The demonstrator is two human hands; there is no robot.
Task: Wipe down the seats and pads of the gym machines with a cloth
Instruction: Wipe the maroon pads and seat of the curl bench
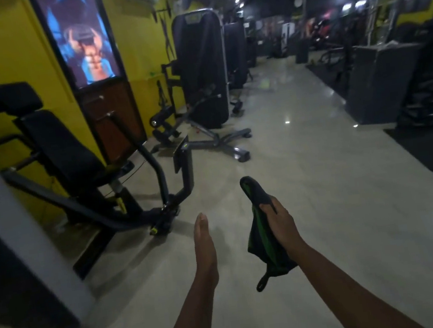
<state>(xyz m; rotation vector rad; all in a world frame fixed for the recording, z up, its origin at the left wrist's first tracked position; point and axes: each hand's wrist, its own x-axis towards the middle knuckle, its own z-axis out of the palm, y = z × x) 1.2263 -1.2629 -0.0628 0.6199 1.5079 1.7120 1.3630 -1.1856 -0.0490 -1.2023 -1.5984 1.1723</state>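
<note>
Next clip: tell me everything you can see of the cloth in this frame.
The cloth is dark, nearly black, with green bands, and looks soft and limp. The right hand grips it around its middle, bunched: one end sticks up past the fingers, and the rest hangs below the palm, ending in a small dark loop. It is held in the air above the pale floor and touches nothing else.
</note>
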